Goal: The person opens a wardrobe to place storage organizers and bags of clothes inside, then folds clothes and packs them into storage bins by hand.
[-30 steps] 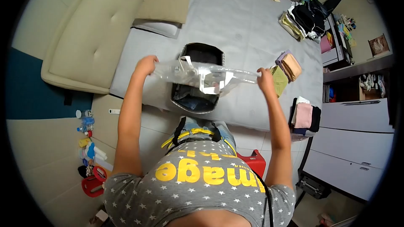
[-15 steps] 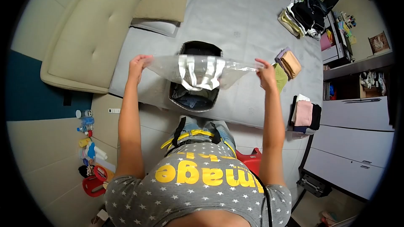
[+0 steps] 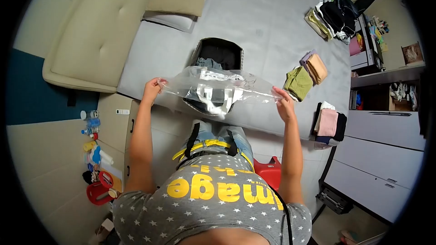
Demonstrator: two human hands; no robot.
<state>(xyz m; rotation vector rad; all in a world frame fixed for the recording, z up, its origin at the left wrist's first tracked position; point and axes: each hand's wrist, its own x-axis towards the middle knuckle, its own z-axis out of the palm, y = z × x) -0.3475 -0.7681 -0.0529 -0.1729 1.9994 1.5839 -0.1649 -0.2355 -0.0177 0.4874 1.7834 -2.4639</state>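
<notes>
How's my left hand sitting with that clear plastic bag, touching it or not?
Touching: the head view shows the left hand gripping one end of the clear plastic bag at its fingertips, with no gap showing.

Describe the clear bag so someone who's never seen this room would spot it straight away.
Start at the big grey bed and find the open box near its front edge. Across that box, held out between the left hand and right hand, is the clear bag. Unlike the box behind it, it is see-through, with white handles.
</notes>
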